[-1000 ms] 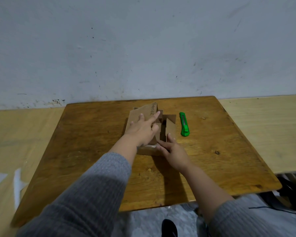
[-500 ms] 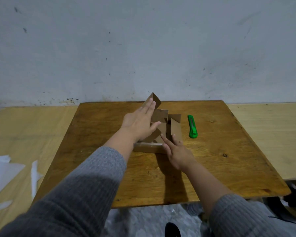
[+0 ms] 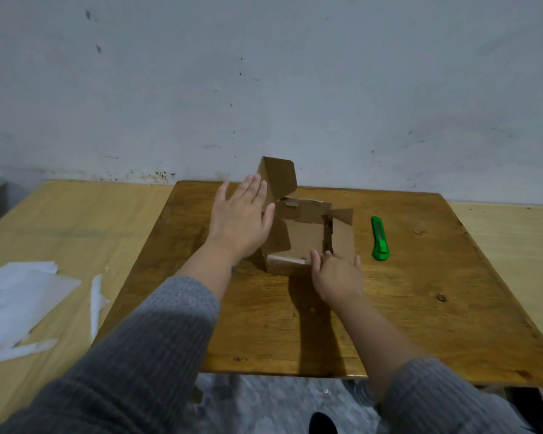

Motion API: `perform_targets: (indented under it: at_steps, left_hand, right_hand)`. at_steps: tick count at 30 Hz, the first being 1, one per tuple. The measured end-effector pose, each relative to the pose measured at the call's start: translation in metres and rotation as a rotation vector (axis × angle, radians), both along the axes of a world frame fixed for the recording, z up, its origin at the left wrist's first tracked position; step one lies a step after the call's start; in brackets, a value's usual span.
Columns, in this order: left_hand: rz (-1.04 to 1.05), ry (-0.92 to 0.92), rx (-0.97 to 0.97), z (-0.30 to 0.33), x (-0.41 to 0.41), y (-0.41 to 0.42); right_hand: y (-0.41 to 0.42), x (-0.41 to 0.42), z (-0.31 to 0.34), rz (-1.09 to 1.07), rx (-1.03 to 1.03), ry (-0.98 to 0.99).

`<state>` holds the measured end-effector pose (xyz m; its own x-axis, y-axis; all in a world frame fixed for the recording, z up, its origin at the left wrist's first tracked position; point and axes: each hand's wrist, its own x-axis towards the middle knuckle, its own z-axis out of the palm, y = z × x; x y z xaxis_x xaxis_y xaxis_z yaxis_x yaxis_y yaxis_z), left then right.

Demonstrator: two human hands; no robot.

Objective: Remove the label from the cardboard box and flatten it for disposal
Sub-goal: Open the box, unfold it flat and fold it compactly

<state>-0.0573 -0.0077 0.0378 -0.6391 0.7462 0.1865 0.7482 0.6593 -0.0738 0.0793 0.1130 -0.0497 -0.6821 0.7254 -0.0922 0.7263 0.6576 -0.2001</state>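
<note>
A small brown cardboard box (image 3: 304, 236) stands open on the dark wooden table (image 3: 420, 308), its flaps up and one tall flap (image 3: 279, 178) rising at the back left. My left hand (image 3: 239, 220) lies flat, fingers apart, against the box's left side. My right hand (image 3: 337, 274) rests at the box's near right corner, fingertips over the near rim. No label shows on the visible faces of the box.
A green utility knife (image 3: 380, 238) lies on the table just right of the box. White paper scraps (image 3: 19, 302) sit on the lighter wooden surface (image 3: 60, 230) to the left. A grey wall stands right behind the table.
The box has gone from pressed nearly flat to standing open with its flaps up. My left hand moved from on top of the box to its left side; the view has also shifted.
</note>
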Motion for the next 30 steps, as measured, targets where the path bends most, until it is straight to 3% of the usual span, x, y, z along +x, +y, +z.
perform_targets:
  at_steps: [6, 11, 15, 20, 24, 30]
  left_hand:
    - [0.080, -0.160, -0.018, -0.004, -0.021, -0.031]
    - [0.195, -0.410, -0.176, -0.012, -0.032, -0.045]
    - [0.166, -0.398, -0.344, -0.022, -0.038, -0.047]
    - [0.105, -0.553, -0.405, -0.037, -0.034, -0.032]
    - [0.192, -0.579, -0.505, -0.047, -0.021, -0.001]
    - [0.045, -0.605, -0.533, -0.062, -0.018, 0.034]
  right_hand:
    - [0.005, -0.018, 0.016, -0.019, -0.156, -0.079]
    - [0.019, -0.028, 0.020, -0.044, -0.371, -0.204]
    - [0.016, -0.035, 0.020, -0.008, -0.289, -0.293]
    - [0.014, -0.038, 0.019, 0.054, -0.189, -0.350]
    - [0.023, -0.045, 0.015, 0.076, -0.280, -0.378]
    - [0.037, -0.068, 0.016, 0.206, -0.352, -0.472]
